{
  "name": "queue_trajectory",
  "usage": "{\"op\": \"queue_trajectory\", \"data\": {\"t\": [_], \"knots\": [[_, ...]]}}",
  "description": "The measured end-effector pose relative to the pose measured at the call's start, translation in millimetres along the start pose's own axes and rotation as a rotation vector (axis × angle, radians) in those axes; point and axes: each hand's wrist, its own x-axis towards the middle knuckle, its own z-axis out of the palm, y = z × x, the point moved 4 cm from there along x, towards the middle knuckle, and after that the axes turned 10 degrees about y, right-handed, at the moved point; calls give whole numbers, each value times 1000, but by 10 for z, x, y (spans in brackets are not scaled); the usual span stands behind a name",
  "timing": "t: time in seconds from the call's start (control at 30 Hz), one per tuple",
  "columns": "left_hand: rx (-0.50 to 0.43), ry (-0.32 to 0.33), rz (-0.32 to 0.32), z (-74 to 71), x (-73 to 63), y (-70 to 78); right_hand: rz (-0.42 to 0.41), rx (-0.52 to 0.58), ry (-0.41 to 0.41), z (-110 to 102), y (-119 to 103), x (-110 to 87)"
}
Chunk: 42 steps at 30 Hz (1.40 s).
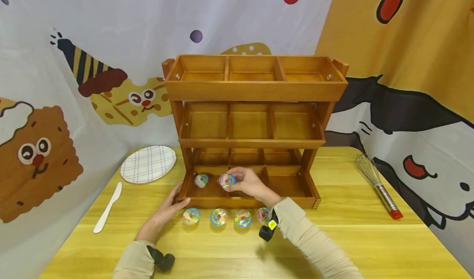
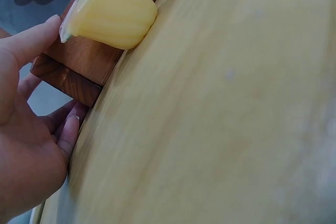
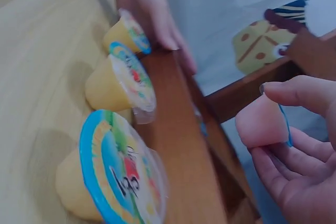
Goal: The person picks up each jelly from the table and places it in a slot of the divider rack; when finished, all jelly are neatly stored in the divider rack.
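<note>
Yellow wood-grain desk [image 1: 214, 254] here, right hand [image 1: 249, 183] pinching a pink jelly cup [image 3: 261, 124] over the wooden rack [image 1: 255, 91]'s bottom row, left hand [image 1: 166, 213] gripping its corner.

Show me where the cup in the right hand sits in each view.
Head: the pink cup is near the centre, above the bottom tray.
Left wrist: not in it; the yellow cup there is another.
Right wrist: right of centre, pinched by the right hand.
Shared landmark: the left hand.
</note>
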Motion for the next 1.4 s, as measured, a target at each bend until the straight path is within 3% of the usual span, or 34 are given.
{"op": "queue_trajectory", "data": {"t": [0.3, 0.43, 0.8, 1.13, 1.3, 1.4], "knots": [[27, 13, 7, -13, -3, 0, -59, -310, -68, 377, 27, 270], [18, 18, 13, -13, -1, 10, -33, -414, -58, 477, 33, 342], [3, 24, 9, 0, -16, 59, 30, -472, -40, 677, 22, 382], [-11, 11, 18, 16, -2, 30, 65, -536, -37, 650, -22, 369], [-11, 17, 13, 15, 8, 3, 35, -591, -44, 643, -63, 352], [-8, 16, 17, 10, -2, 13, 48, -550, -41, 618, -53, 334]]}}
